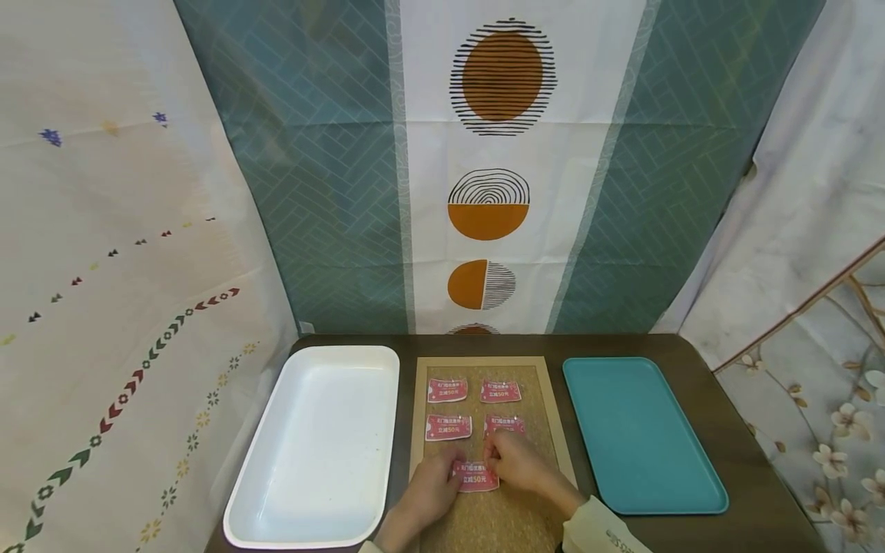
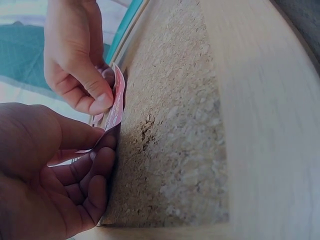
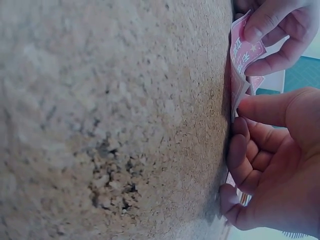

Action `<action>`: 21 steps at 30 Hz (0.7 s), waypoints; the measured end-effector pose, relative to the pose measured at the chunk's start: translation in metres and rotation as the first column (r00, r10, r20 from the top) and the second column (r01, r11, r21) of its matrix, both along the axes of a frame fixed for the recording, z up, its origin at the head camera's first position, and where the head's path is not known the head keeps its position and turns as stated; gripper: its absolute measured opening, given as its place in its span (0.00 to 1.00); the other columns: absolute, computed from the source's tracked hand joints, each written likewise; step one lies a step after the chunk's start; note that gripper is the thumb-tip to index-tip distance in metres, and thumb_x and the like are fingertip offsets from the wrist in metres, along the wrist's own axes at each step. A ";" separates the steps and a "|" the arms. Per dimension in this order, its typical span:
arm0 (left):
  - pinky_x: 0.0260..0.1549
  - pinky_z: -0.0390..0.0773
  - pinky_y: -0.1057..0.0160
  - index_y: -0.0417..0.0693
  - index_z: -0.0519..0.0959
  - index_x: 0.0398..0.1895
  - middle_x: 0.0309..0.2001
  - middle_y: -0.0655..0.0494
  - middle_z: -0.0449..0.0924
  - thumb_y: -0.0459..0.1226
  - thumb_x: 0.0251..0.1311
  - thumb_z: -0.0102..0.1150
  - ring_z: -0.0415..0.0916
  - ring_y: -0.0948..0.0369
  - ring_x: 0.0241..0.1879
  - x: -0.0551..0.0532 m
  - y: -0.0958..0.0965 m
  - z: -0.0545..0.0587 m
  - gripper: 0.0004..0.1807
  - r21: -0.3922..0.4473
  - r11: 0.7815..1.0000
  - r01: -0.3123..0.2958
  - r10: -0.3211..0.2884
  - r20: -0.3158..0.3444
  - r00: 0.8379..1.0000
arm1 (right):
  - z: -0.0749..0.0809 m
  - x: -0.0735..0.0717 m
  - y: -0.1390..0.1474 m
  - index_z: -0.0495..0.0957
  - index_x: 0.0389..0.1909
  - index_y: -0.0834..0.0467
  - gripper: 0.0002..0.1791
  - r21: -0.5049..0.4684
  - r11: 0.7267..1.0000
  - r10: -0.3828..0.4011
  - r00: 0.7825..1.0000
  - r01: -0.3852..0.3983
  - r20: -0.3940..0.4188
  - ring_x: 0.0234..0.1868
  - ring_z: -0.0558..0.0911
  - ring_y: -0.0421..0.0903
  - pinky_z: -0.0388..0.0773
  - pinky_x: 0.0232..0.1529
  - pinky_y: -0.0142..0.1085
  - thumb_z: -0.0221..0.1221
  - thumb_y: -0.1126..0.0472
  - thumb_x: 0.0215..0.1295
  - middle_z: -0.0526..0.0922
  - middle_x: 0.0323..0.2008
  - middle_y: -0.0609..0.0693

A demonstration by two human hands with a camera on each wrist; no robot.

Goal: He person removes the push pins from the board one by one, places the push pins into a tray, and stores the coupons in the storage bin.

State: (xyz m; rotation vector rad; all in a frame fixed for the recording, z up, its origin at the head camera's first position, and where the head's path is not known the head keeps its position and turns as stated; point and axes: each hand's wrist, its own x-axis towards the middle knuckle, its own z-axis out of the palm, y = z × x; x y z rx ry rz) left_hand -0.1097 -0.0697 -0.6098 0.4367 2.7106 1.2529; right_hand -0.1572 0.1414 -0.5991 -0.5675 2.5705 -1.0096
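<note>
Both hands hold one red paper coupon (image 1: pixel 477 478) with white and yellow print, low over the cork board (image 1: pixel 501 526). My left hand (image 1: pixel 430 484) pinches its left end between thumb and fingers. At the other end, my right hand (image 1: pixel 522 462) pinches near the upper corner. The coupon (image 3: pixel 245 42) bends up off the cork between the hands in the right wrist view. Several matching coupons (image 1: pixel 448 428) lie on the board in two rows above the hands. One of these, a coupon (image 1: pixel 505 423) on the right, is partly covered by the right hand.
A deep white tray (image 1: pixel 390 384) stands left of the board, and a shallow teal tray (image 1: pixel 579 384) right of it. All rest on a dark brown table (image 1: pixel 750 468). Patterned curtains (image 1: pixel 332 192) hang behind and at both sides. The cork has a small pitted patch (image 3: pixel 112 175).
</note>
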 end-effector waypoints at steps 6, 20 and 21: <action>0.32 0.78 0.64 0.44 0.83 0.49 0.40 0.53 0.86 0.30 0.66 0.66 0.78 0.68 0.34 -0.001 0.000 0.001 0.10 -0.002 1.000 0.000 0.000 -0.001 1.000 | 0.000 0.000 0.000 0.80 0.28 0.52 0.11 0.023 1.000 -0.005 1.000 0.005 -0.018 0.25 0.73 0.36 0.69 0.24 0.32 0.64 0.70 0.67 0.76 0.25 0.40; 0.28 0.74 0.67 0.43 0.82 0.50 0.37 0.55 0.84 0.29 0.67 0.65 0.73 0.70 0.30 0.002 -0.001 0.001 0.10 0.018 1.000 0.003 -0.002 -0.002 1.000 | -0.002 0.001 0.002 0.80 0.29 0.50 0.10 0.030 1.000 -0.004 1.000 0.005 -0.030 0.27 0.73 0.36 0.69 0.35 0.38 0.65 0.67 0.69 0.77 0.26 0.38; 0.28 0.74 0.67 0.43 0.82 0.50 0.37 0.55 0.84 0.29 0.67 0.65 0.73 0.70 0.30 0.002 -0.001 0.001 0.10 0.017 1.000 0.002 -0.002 -0.005 1.000 | -0.002 0.001 0.002 0.80 0.30 0.50 0.10 0.017 1.000 -0.005 0.999 0.005 -0.032 0.28 0.74 0.36 0.70 0.36 0.38 0.64 0.67 0.69 0.77 0.26 0.39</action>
